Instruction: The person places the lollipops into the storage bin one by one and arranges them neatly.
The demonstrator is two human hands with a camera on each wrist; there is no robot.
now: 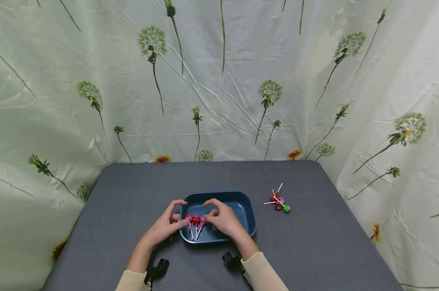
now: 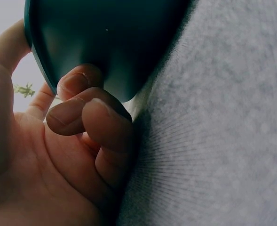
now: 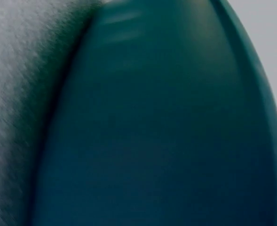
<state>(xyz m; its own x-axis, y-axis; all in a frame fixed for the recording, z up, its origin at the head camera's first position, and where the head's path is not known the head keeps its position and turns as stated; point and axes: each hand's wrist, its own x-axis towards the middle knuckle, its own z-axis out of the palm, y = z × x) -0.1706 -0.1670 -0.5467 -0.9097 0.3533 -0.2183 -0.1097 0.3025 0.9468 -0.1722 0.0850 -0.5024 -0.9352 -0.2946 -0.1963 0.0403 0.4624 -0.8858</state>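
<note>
A dark blue rectangular tray [image 1: 251, 214] with raised walls stands on the table. Three lollipops with wrapped red and pink heads lie side by side at its left end, sticks toward the near wall; the red lollipop [image 1: 195, 220] is in the middle. My left hand [image 1: 164, 226] grips the tray's left wall, fingers [image 2: 107, 117] bent against the outside and thumb reaching over the rim to the leftmost lollipop. Inside the tray my right hand [image 1: 223, 218] pinches the rightmost pink lollipop [image 1: 202, 221] near its head; part of those fingers is hidden. The right wrist view shows only the tray's outer wall [image 3: 152, 117] and table.
Right of the tray, a small pile of lollipops [image 1: 278, 202] with red, pink and green wrappers lies on the grey table [image 1: 314, 242]. A pale curtain with dandelion prints [image 1: 212, 81] hangs behind the table and along its sides.
</note>
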